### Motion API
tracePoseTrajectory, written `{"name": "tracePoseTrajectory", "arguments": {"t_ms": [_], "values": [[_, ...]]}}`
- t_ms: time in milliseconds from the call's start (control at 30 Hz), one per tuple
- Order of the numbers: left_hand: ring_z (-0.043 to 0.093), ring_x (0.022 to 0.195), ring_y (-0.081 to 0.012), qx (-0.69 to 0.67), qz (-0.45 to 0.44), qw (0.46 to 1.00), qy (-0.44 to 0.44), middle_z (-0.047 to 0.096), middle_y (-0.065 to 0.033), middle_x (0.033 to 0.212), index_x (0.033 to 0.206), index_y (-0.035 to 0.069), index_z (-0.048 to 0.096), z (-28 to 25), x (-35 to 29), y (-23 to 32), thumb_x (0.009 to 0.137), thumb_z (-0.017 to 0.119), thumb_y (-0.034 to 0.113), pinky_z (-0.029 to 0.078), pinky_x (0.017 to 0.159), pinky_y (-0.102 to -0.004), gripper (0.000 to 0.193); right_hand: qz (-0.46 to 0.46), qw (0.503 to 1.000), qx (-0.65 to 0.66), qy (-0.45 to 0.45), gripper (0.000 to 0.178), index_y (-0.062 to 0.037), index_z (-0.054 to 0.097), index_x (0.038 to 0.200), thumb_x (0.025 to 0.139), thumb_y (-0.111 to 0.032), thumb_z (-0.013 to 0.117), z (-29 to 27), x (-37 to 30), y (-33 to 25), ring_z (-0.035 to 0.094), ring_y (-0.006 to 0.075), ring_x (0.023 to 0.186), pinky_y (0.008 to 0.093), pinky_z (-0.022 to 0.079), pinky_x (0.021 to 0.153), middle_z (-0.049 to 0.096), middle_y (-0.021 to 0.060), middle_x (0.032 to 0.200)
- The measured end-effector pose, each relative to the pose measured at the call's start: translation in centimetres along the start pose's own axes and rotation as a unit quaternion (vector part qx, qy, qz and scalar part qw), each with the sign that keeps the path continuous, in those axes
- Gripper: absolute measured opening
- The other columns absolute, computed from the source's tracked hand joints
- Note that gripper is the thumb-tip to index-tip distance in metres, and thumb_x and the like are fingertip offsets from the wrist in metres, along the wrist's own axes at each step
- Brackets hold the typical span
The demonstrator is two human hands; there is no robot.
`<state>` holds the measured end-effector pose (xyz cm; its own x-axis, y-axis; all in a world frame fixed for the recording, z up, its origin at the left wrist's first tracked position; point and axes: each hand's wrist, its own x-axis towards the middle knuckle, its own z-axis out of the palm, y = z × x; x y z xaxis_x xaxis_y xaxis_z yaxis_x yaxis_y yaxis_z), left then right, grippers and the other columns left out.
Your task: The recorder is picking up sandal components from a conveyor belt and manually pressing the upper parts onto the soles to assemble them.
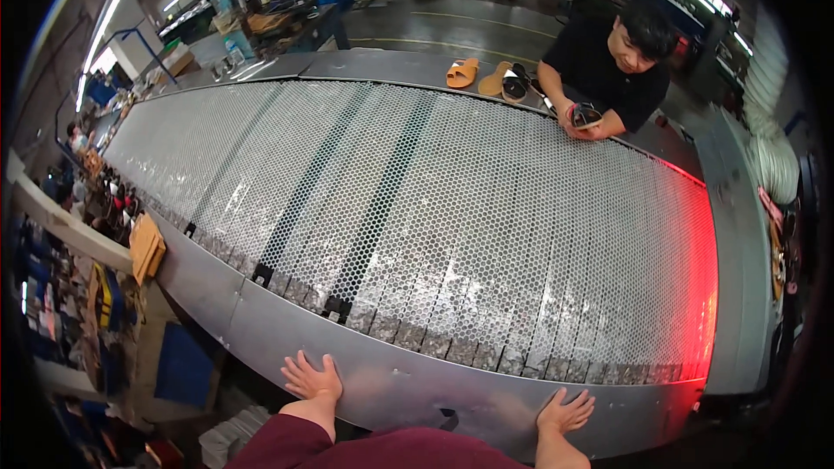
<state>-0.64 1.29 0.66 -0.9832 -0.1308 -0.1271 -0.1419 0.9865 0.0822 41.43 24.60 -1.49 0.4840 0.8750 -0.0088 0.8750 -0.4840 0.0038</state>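
Conveyor mesh [486, 234] stretches just beyond our left hand [314, 379] and right hand [565, 414]. We rest both, empty and with fingers spread wide, on the grey metal edge [395, 393] bordering it.

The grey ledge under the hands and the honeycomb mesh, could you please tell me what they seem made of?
Grey ledge: probably sheet metal, satin finish, judging by its soft sheen and smooth face. Honeycomb mesh: perhaps metal or coated fibre, fairly glossy; it glints brightly, but the look cannot settle which.

Grey floor [452, 31] crossed by yellow lines [400, 41] — a long strip light [109, 16] glowing left.
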Motion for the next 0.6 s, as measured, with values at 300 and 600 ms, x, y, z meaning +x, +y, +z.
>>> {"name": "tracePoseTrajectory", "arguments": {"t_ms": [300,600], "values": [[0.009,0.145,-0.0342,0.009,-0.001,1.0,-0.01,0.019,-0.0104,0.156,0.144,0.02,0.032,0.3,-0.2,0.2,0.083,0.059,0.051,0.012,0.113,-0.0595,0.074,0.025,1.0,-0.007,-0.017,0.067,-0.0147,0.035,0.144,0.089,-0.047,0.056,-0.8,0.3,-0.2,0.019,0.028,0.142,0.0469,0.014,0.115,0.023,0.0094,0.155],[0.008,0.145,-0.0351,-0.002,-0.001,1.0,-0.005,0.018,-0.0113,0.156,0.143,0.019,0.032,0.1,-0.3,0.3,0.082,0.061,0.05,0.01,0.114,-0.0593,0.074,0.031,0.998,0.01,-0.054,0.069,-0.0135,0.031,0.146,0.09,-0.047,0.053,-1.9,-0.1,-0.8,0.016,0.0286,0.144,0.0473,0.01,0.116,0.02,0.0098,0.156]]}}
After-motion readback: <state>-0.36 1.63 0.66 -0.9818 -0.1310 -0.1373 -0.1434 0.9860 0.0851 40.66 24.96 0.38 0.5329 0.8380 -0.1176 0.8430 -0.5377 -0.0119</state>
